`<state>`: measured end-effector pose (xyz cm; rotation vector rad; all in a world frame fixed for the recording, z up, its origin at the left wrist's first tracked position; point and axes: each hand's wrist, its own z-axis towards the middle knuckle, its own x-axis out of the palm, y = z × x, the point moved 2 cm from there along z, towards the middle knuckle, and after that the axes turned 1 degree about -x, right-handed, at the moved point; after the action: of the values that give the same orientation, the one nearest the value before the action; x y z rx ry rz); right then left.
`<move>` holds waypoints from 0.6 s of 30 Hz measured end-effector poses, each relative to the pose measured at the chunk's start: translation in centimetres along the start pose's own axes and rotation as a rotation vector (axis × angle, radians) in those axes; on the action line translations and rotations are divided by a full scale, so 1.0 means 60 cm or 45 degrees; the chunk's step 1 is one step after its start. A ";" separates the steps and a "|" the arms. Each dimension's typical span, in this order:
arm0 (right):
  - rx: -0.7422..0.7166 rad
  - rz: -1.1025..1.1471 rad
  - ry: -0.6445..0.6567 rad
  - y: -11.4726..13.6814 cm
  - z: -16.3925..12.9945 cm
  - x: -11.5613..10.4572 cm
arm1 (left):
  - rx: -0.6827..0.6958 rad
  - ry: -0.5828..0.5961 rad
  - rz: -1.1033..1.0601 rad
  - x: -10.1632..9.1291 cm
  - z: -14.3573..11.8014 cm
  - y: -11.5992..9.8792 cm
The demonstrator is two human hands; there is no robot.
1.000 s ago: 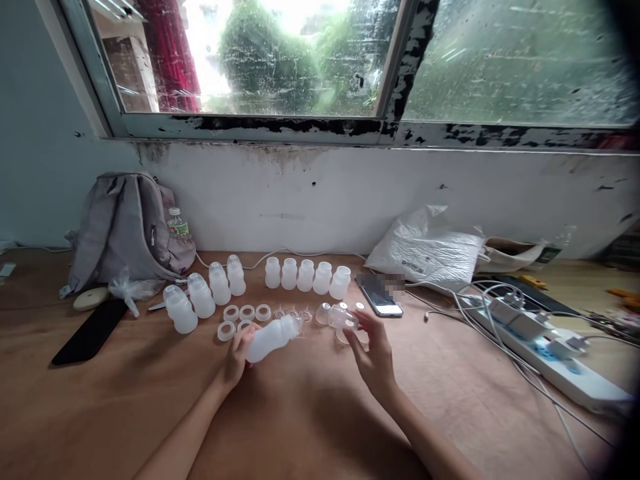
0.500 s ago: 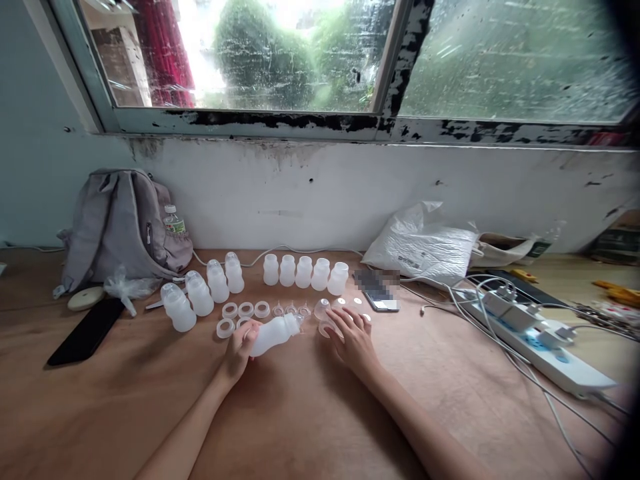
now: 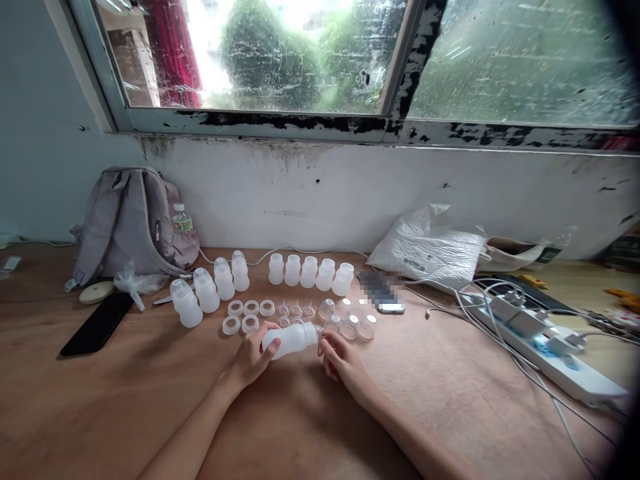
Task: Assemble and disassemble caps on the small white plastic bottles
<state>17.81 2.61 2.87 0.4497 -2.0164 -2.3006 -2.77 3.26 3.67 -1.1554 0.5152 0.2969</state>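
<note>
My left hand (image 3: 255, 357) is wrapped round a frosted white baby bottle (image 3: 290, 340), tipped almost level with its neck pointing right. At that end the fingers of my right hand (image 3: 340, 357) are curled in a pinch at the small clear teat (image 3: 319, 331); their tips partly hide it. Just behind the bottle lie white collar rings (image 3: 236, 308), clear teats (image 3: 296, 309) and clear domed caps (image 3: 367, 328), in rows. Several open bottles (image 3: 310, 272) stand in a line at the back. Capped bottles (image 3: 205, 291) form a slanting row on the left.
A grey backpack (image 3: 135, 220) leans by the wall, with a black phone-like slab (image 3: 97, 325) before it. Beyond the caps lies a partly blurred phone (image 3: 390, 307), near a silvery plastic bag (image 3: 430, 247). A power strip (image 3: 545, 353) with trailing cables takes up the right side.
My right hand has left the domed caps and come down to the bottle's teat end. The bottle in my left hand has shifted slightly right and lies more level. The view has turned slightly left.
</note>
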 end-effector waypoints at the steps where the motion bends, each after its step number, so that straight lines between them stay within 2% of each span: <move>1: 0.074 0.118 0.015 -0.001 0.001 0.004 | 0.030 0.026 0.027 0.002 -0.001 -0.001; 5: 0.221 0.317 0.000 -0.002 0.003 0.008 | 0.120 0.117 0.156 0.010 -0.005 0.000; 13: 0.209 0.273 0.034 -0.002 -0.002 0.008 | 0.412 0.073 0.571 0.017 -0.011 -0.006; 18: 0.166 0.184 -0.135 0.003 -0.009 0.008 | 0.440 0.103 0.519 0.036 -0.019 -0.021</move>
<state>17.44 1.93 2.89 0.1835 -2.1774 -2.1604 -0.57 1.65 3.16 -0.7230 0.8406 0.4918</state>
